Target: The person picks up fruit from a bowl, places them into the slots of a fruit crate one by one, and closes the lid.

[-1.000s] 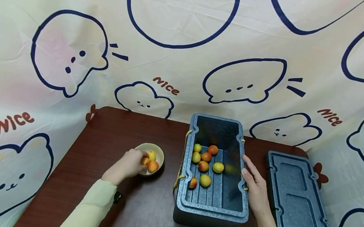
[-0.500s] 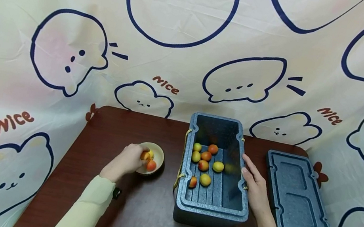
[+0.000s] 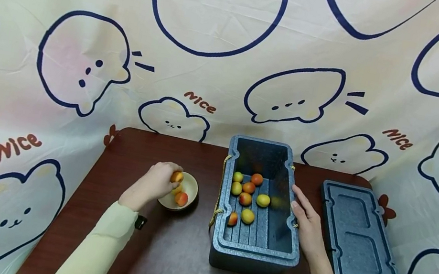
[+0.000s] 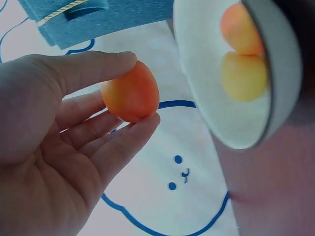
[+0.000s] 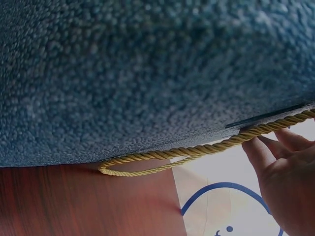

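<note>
Between thumb and fingertips, my left hand [image 3: 152, 183] pinches a small orange-red, apricot-like fruit [image 4: 133, 93] over the left side of a pale bowl [image 3: 191, 194]. The left wrist view shows two fruits in that bowl: an orange-pink one [image 4: 241, 29] and a yellow one [image 4: 244, 76]. My right hand [image 3: 310, 232] rests against the right rim of a blue-grey foam box [image 3: 255, 250], fingers fairly straight. Its fingertips touch the box's side by a twisted gold rope [image 5: 216, 147]. Inside the box lie several yellow, orange and red fruits, including a yellow one [image 3: 247, 216], mostly toward the left.
The box's lid [image 3: 363, 239] lies flat on the dark brown table [image 3: 180, 266] to the right, beyond my right hand. Behind the table hangs a pale cloth [image 3: 228, 85] with cartoon drawings. Another gold rope [image 3: 218, 195] hangs along the box's left side.
My left hand has drawn up and slightly left, lifting the orange-red fruit from among the others in the bowl. The bowl's fruits have shifted slightly. My right hand and the box stay put.
</note>
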{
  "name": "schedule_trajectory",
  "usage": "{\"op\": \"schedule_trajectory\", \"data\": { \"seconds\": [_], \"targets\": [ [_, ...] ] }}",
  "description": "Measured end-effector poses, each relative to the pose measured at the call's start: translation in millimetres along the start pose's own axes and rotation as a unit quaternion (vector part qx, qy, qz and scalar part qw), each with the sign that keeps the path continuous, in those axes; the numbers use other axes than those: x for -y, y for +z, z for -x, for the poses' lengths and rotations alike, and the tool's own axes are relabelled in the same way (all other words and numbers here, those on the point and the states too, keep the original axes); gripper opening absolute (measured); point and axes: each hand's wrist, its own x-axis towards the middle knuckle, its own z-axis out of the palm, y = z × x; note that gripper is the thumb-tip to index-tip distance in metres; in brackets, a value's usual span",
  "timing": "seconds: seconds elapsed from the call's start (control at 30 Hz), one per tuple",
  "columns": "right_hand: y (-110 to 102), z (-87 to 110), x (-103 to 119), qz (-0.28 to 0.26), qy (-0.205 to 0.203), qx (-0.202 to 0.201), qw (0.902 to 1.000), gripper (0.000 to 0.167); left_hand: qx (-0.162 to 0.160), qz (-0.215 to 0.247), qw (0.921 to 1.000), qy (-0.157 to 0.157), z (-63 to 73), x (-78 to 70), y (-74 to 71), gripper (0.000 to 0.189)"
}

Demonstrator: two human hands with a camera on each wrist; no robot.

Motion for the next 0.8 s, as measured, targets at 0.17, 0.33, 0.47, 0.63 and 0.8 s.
{"op": "schedule_trajectory", "data": {
  "seconds": [0.17,0.33,0.47,0.63,0.8],
  "targets": [
    [1,-0.5,1,0.004,0.002,-0.001,1.0,0.052,-0.002,0.005,1.0,0.0,-2.6,-7.0,-10.7,0.034],
    [1,-0.1,1,0.002,0.002,-0.002,1.0,0.052,0.009,0.012,0.9999,-0.005,-5.9,-10.3,-15.9,0.036],
    [1,0.2,1,0.001,-0.001,0.0,1.0,0.052,0.01,0.013,0.9998,-0.006,-8.4,-11.9,-18.3,0.037],
    [1,0.4,1,0.003,-0.002,0.0,1.0,0.052,0.005,0.015,0.9999,0.003,-12.5,-16.2,-25.2,0.037],
    [1,0.4,2,0.006,0.0,0.0,1.0,0.052,0.009,0.026,0.9996,0.004,-15.5,-21.6,-34.3,0.038]
  ]
}}
